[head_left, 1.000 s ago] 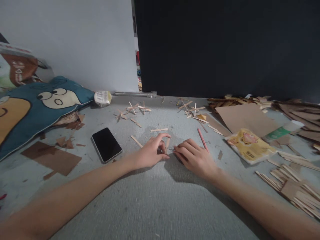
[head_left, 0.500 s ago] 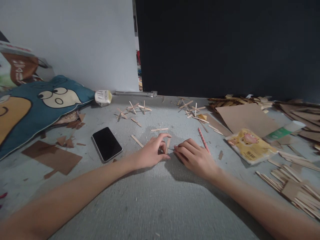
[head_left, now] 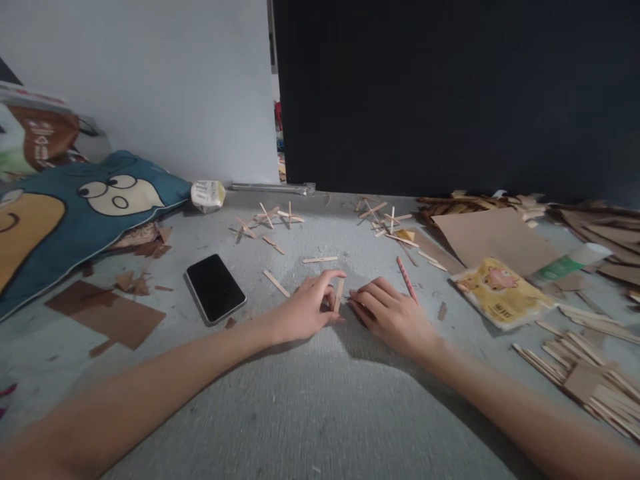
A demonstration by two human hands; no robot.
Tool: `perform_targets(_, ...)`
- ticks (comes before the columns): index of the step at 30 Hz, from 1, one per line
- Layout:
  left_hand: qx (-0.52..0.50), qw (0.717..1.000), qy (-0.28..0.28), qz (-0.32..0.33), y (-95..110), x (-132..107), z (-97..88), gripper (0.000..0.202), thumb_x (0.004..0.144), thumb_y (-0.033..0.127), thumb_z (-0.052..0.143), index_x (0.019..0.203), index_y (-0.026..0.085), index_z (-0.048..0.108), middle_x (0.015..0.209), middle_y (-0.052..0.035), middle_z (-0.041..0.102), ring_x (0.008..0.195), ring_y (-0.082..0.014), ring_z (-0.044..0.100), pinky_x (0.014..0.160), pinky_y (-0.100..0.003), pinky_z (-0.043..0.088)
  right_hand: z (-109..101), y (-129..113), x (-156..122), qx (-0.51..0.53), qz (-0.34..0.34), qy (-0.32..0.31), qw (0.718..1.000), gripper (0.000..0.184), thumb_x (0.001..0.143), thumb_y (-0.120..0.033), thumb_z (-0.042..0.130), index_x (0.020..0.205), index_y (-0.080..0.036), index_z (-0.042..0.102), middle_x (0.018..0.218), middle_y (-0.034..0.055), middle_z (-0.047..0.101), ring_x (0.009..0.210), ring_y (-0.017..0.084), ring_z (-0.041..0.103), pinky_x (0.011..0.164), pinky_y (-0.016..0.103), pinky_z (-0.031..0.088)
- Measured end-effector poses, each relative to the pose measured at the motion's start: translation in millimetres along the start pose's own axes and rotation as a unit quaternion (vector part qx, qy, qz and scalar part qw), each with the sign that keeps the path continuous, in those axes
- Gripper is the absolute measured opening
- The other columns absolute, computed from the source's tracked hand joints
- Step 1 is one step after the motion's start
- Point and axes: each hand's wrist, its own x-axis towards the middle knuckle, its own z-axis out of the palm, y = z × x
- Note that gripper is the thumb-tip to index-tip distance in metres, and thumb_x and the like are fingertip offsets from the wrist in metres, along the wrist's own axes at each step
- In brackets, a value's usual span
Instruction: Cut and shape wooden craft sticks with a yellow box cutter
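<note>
Almost nothing has moved since the earlier frame: both hands stay at the same spot on the grey tabletop (head_left: 310, 400), only the view has shifted a little. The left hand (head_left: 305, 308) pinches a short wooden stick (head_left: 339, 294) between thumb and forefinger and holds it nearly upright, its lower end on the tabletop. The right hand (head_left: 393, 312) lies just beside the stick on the other side, fingers curled with the tips close to the stick's foot; I cannot tell whether it holds something small there. Left of the stick, near it, lies a black phone (head_left: 215, 288) with a dark screen, and further left a blue cushion (head_left: 75, 213) with cartoon eyes. Just right of the stick, behind the right hand, lies a pink pencil (head_left: 406, 278). Further right are a yellow packet (head_left: 493, 291), a brown cardboard sheet (head_left: 493, 235) and a heap of long sticks (head_left: 580, 373). Behind the stick, more short sticks (head_left: 270, 220) are scattered.
</note>
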Motion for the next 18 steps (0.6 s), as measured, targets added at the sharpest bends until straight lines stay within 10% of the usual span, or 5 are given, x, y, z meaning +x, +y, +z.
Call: perform_targets(18, 0.034, 0.999, 0.017, 0.007, -0.4, 0.1, -0.7, 0.071, 0.088, 0.024, 0.078, 0.148, 0.025, 0.039, 0.09, -0.0017, 0.07, 0.125, -0.0293, 0.055, 0.114, -0.049, 0.033, 0.1, 0.5, -0.6, 0.024, -0.005, 0.011, 1.0, 0.016, 0.103, -0.017, 0.056, 0.093, -0.016, 0.069, 0.082, 0.0062, 0.071, 0.08, 0.02, 0.062, 0.065, 0.031, 0.047)
